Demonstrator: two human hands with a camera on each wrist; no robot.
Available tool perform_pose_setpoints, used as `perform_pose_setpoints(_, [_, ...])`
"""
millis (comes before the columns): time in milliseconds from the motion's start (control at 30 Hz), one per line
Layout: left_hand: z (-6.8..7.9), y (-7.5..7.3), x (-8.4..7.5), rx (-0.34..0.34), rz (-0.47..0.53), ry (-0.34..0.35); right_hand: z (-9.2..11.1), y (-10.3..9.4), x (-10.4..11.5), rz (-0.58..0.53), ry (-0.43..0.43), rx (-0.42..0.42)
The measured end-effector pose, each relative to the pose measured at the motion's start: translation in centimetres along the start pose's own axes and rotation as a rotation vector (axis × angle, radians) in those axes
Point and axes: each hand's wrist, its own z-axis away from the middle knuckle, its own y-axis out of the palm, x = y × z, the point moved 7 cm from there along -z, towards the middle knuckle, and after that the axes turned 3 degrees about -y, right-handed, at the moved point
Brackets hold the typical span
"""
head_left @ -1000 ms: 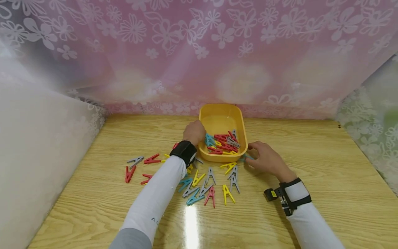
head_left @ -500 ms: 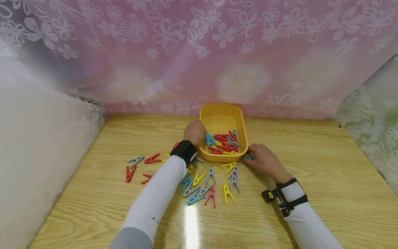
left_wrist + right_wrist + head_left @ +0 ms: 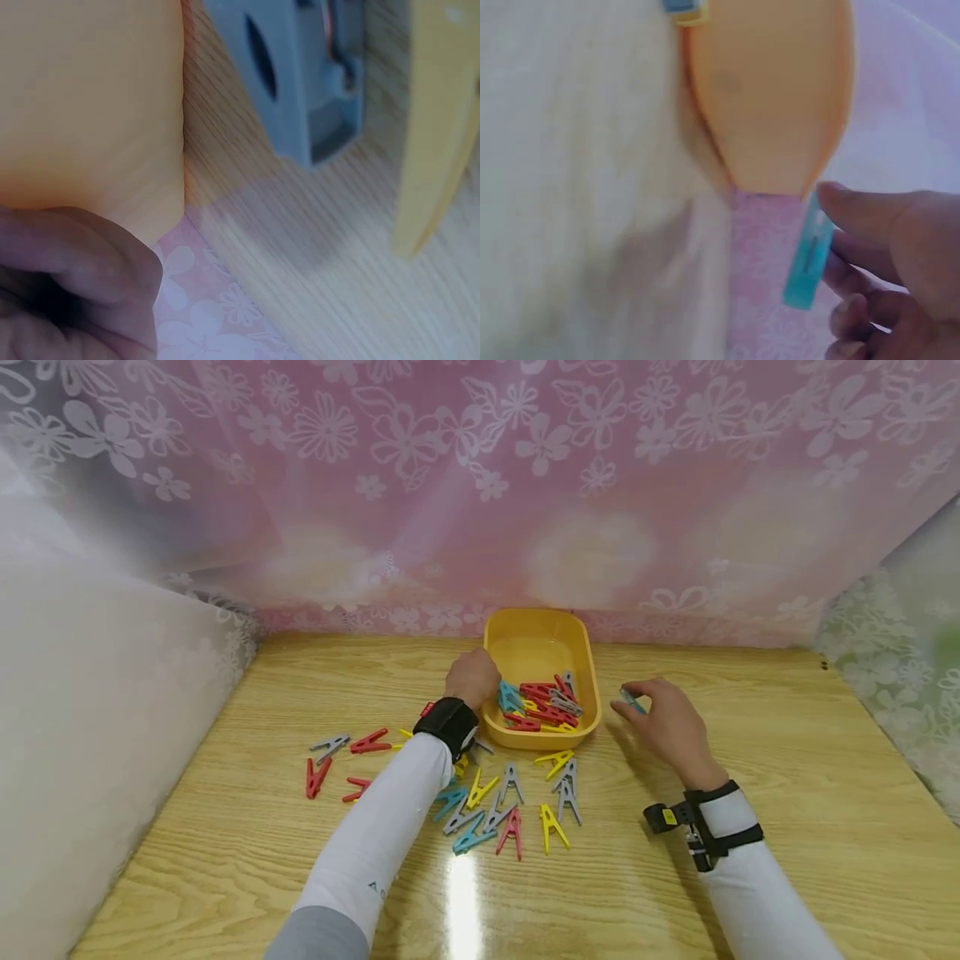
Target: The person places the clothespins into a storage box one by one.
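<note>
My right hand pinches a turquoise clothespin between thumb and fingers, held up off the table to the right of a yellow plastic basin. At the basin's left side, my left hand grips the rim with curled fingers; its fingertips are hidden in the head view. Red, blue, grey and yellow clothespins lie heaped in the near half of the basin. Close to the left wrist, a grey clothespin and a yellow clothespin appear large.
Several loose clothespins lie in front of the basin, among them a yellow one and a pink-red one. More, including a red clothespin, are spread to the left. A pink floral curtain hangs behind the wooden table.
My right hand picks the turquoise clothespin up from beside the basin's near right corner and moves it up and to the right, away from the wall. The left hand stays put.
</note>
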Motion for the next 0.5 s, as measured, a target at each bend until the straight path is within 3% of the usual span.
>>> perform_pose_setpoints(200, [-0.1, 0.1, 0.1, -0.003, 0.005, 0.012, -1.7, -1.1, 1.9, -0.009, -0.050, -0.123])
perform_pose_setpoints(500, [0.2, -0.2, 0.1, 0.001, -0.001, -0.001, -4.6, -1.1, 4.9, 0.030, -0.129, -0.106])
